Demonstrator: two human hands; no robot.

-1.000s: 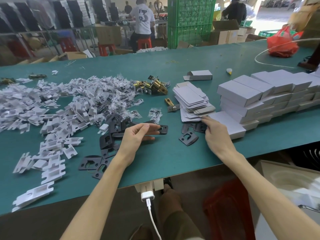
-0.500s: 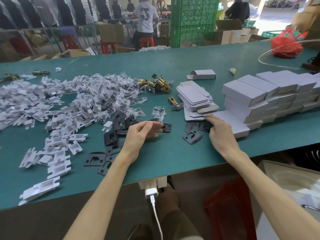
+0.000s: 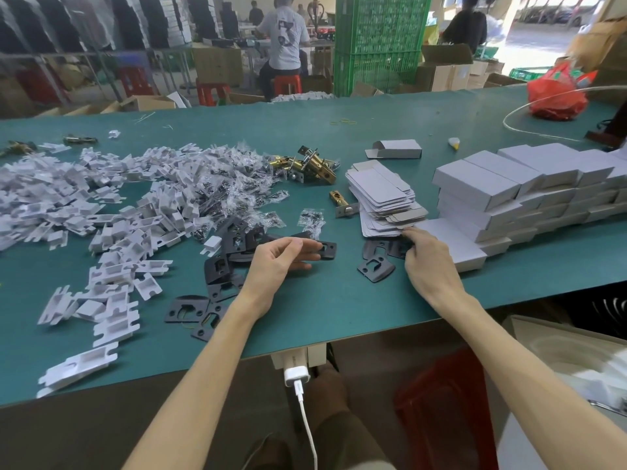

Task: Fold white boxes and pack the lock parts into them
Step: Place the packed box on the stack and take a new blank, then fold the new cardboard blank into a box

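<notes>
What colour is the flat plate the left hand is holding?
Black. The plate in the left hand shows best in the head view.

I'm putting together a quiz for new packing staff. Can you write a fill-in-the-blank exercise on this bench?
1. The left hand holds a ___ plate.
2. The folded boxes are stacked to the ___ of the flat boxes.
3. The bag at the table's far end is ___.

Missing words: black; right; red.
</notes>
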